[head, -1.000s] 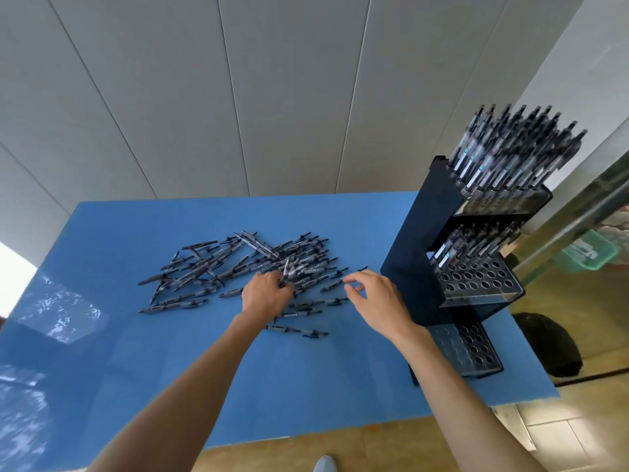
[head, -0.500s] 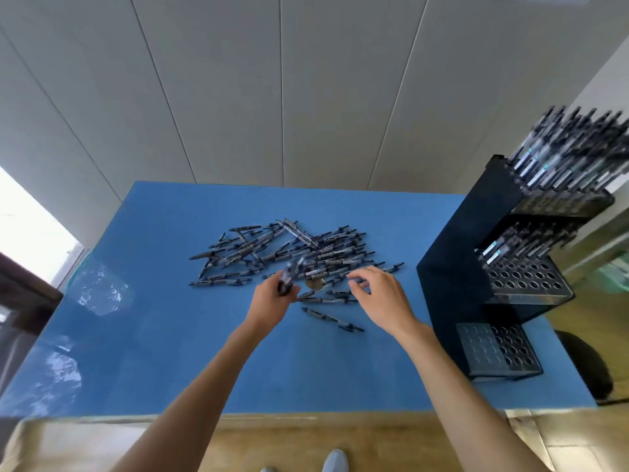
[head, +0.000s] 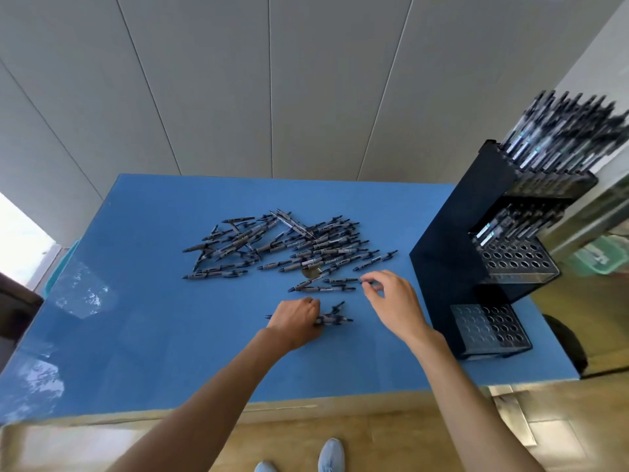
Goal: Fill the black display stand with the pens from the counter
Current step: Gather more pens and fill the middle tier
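Nearest us, our left hand [head: 296,320] lies low on the blue counter [head: 143,335], fingers curled round a small bundle of pens [head: 332,317] whose ends stick out to the right; we judge the bundle is being gathered so several go to the stand in one trip. Just beyond, our right hand [head: 394,301] pinches the tip of a single pen [head: 342,280] between thumb and forefinger, at the near edge of the loose pen pile [head: 289,247]. Right of the hands stands the black display stand [head: 452,253]: bottom tier [head: 490,330] shows empty holes, middle tier [head: 517,257] holds pens only along its back rows, top tier [head: 565,137] is packed. Most of the pile is not yet loaded.
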